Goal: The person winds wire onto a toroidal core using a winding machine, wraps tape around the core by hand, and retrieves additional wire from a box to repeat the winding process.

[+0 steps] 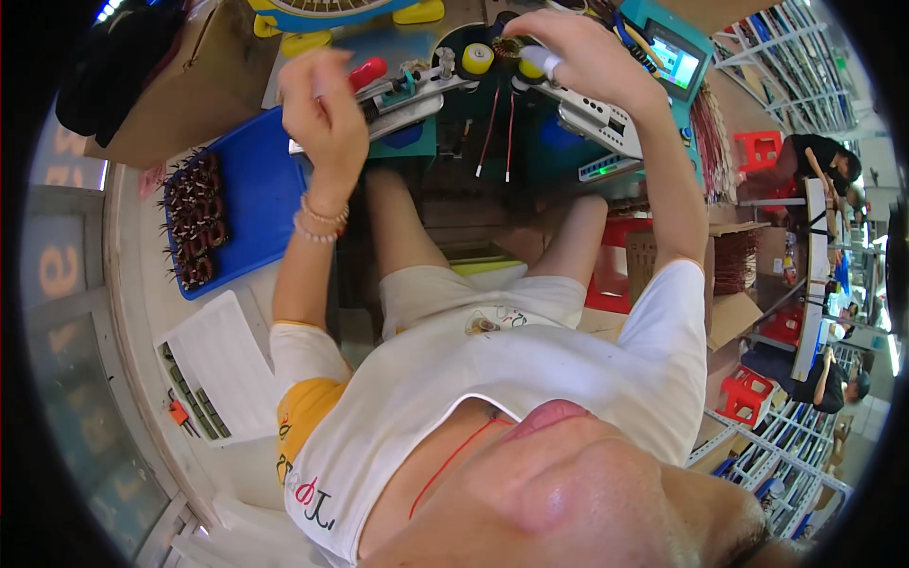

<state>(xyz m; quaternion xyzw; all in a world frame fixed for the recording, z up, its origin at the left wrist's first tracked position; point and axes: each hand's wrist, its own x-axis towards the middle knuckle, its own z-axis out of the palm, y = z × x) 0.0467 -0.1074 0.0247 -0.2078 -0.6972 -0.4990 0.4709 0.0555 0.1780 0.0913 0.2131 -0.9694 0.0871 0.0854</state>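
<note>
A small coil (511, 47) is being pinched on the winder (417, 90) by the right hand (578, 52), the left hand (322, 109) is being held loosely curled, holding unclear, and loose leads (492, 133) could be snagged.

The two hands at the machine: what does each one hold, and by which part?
Left hand closes near the red lever handle; contact cannot be told. Right hand rests fingertips at a copper-wound coil.

Glossy blue plastic tray (254, 189), matt brown cardboard box (180, 95).
</note>
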